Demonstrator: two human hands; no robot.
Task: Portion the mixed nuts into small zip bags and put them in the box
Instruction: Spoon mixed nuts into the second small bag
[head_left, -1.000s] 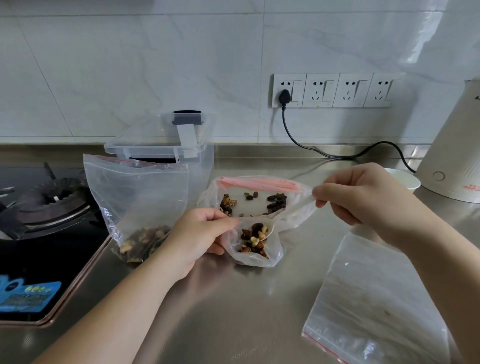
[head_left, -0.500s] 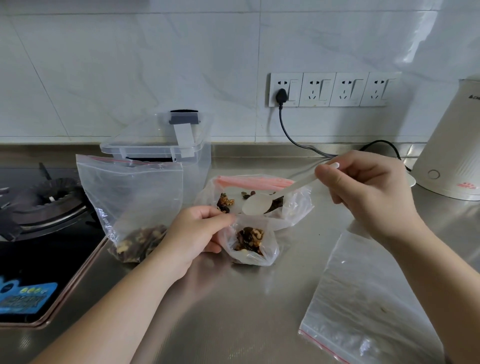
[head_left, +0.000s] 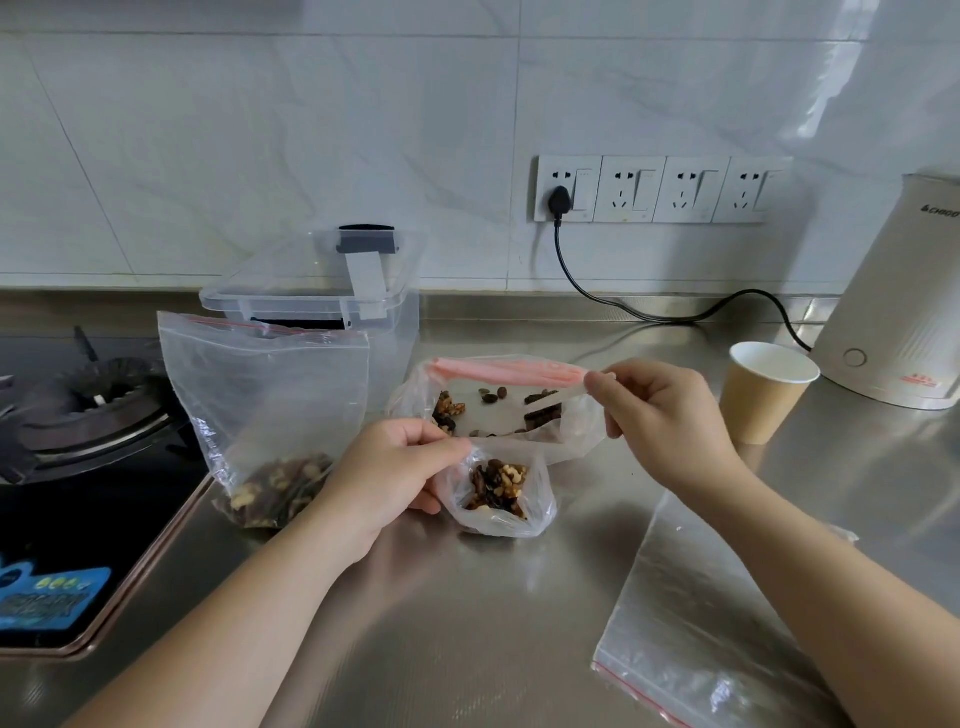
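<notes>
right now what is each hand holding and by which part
The left hand pinches the small zip bag by its open rim. The right hand pinches the white spoon by its handle end, bowl inside the nut bag.

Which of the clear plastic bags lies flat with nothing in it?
The clear zip bag at the near right, flat on the steel counter; the other three hold nuts.

The left hand (head_left: 395, 470) is reaching forward with its fingers curled, pinching something thin. The right hand (head_left: 662, 421) is hovering higher, its thumb and fingers pinching too.
</notes>
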